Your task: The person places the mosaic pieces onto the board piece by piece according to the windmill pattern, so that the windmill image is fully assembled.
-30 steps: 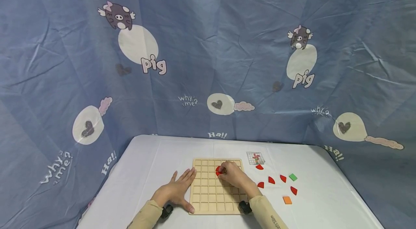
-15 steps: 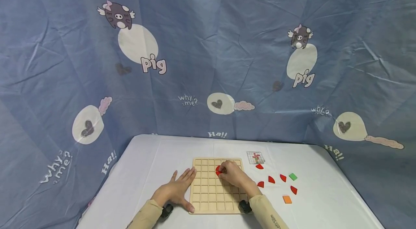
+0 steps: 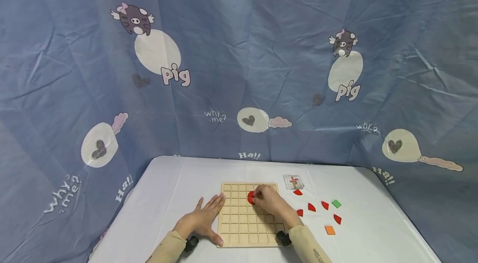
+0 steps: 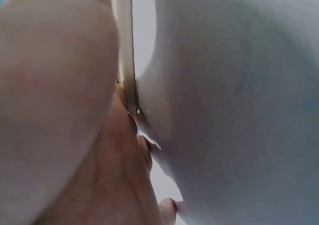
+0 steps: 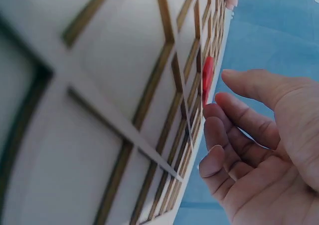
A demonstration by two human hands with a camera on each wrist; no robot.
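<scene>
My left hand [image 3: 203,218] lies with fingers spread along the left edge of the wooden grid board [image 3: 234,227]; fingertips touch the rim and the thumb reaches the near corner. In the left wrist view, this hand [image 4: 117,175] is beside the board's edge [image 4: 127,45]. Over the board's upper part is my right hand [image 3: 269,200], next to red quarter-circle pieces [image 3: 250,198] set in the grid and partly hidden by the fingers. The right wrist view shows this hand [image 5: 259,140] with thumb and index finger apart, holding nothing, near the red pieces [image 5: 207,78].
Right of the board lie several loose red quarter-circle pieces [image 3: 311,207], a green square [image 3: 336,203] and an orange square [image 3: 330,230]. A small grid card with a picture [image 3: 293,181] sits at the back on the white table [image 3: 179,188]. A blue printed cloth [image 3: 224,68] hangs behind.
My right hand has shifted slightly right, its fingertips away from the red pieces, so more of them shows. The left hand stays in place.
</scene>
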